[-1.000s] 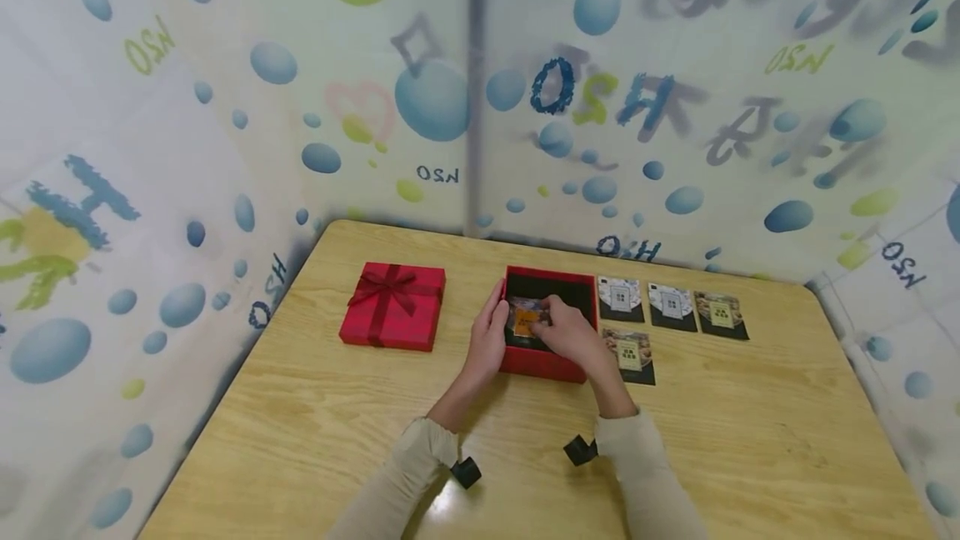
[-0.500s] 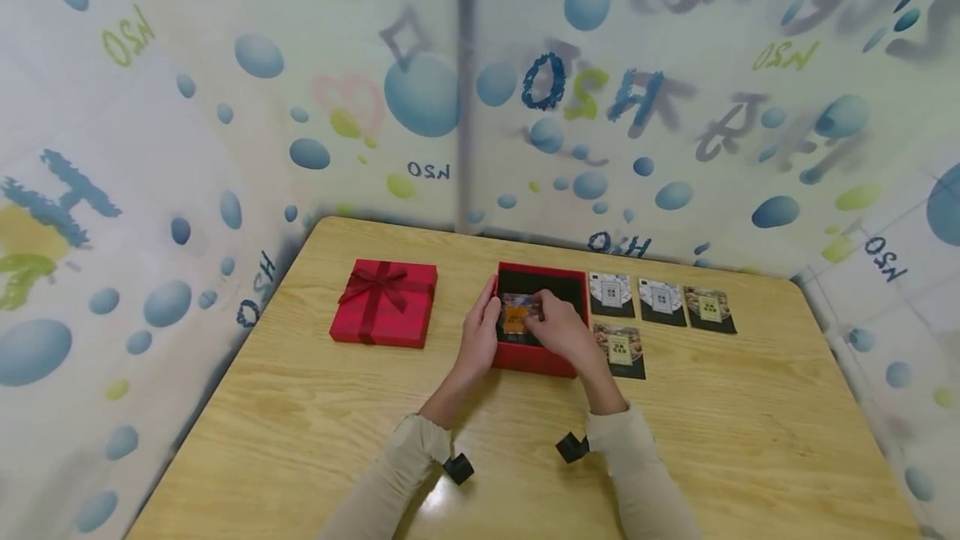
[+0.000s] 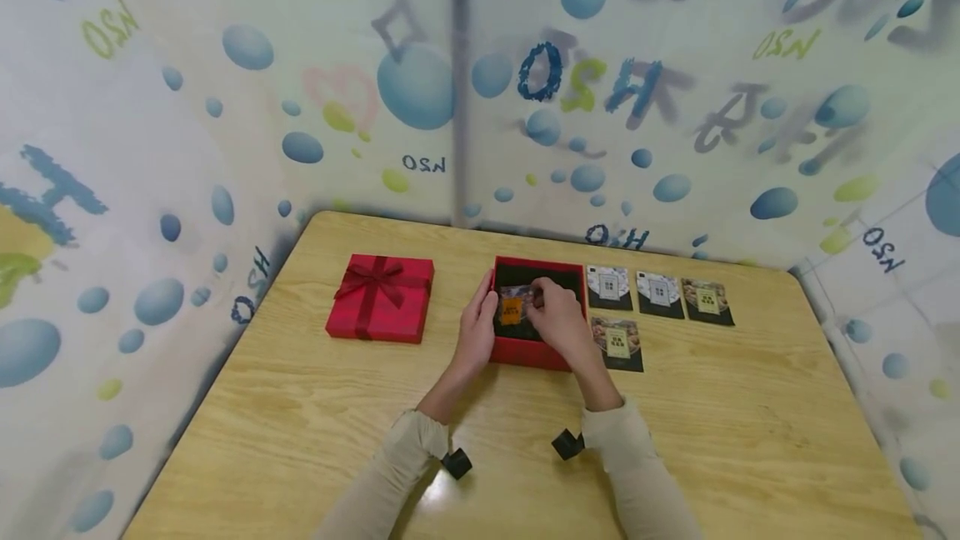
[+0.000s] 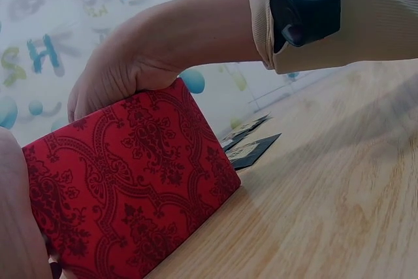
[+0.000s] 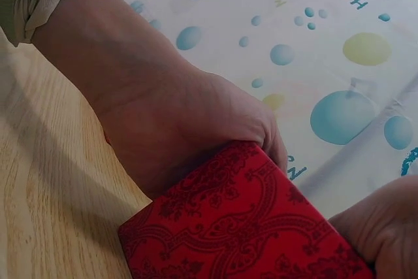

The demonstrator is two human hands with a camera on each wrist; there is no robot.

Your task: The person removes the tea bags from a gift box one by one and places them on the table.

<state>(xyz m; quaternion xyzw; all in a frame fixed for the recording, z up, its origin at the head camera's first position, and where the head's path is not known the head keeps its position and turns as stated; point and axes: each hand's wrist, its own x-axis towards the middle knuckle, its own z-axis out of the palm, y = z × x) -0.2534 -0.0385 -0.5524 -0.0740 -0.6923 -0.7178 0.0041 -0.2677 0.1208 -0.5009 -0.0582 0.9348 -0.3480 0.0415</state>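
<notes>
An open red gift box (image 3: 531,352), patterned with dark scrollwork, stands on the table with a black lining. Inside it is a small packet (image 3: 512,312) with an orange label on a dark patterned front. My right hand (image 3: 557,313) reaches over the right rim and pinches the packet's right edge. In the left wrist view, the right fingers drop behind the box wall (image 4: 140,174) and are hidden. My left hand (image 3: 476,322) lies along the box's left side, fingers extended against the wall, thumb near the rim. The right wrist view shows the left hand (image 5: 385,227) at a box corner.
A red lid (image 3: 382,298) with a dark red ribbon bow lies left of the box. To the right are two white-and-black packets (image 3: 608,287), a brown packet (image 3: 707,301) and another brown packet (image 3: 617,343) nearer me. A patterned curtain (image 3: 510,148) hangs behind the wooden table (image 3: 720,423).
The camera view has shifted slightly. My right fingers have shifted a little on the packet, and the dark strip under its orange label shows less. The left hand stays at the box's side.
</notes>
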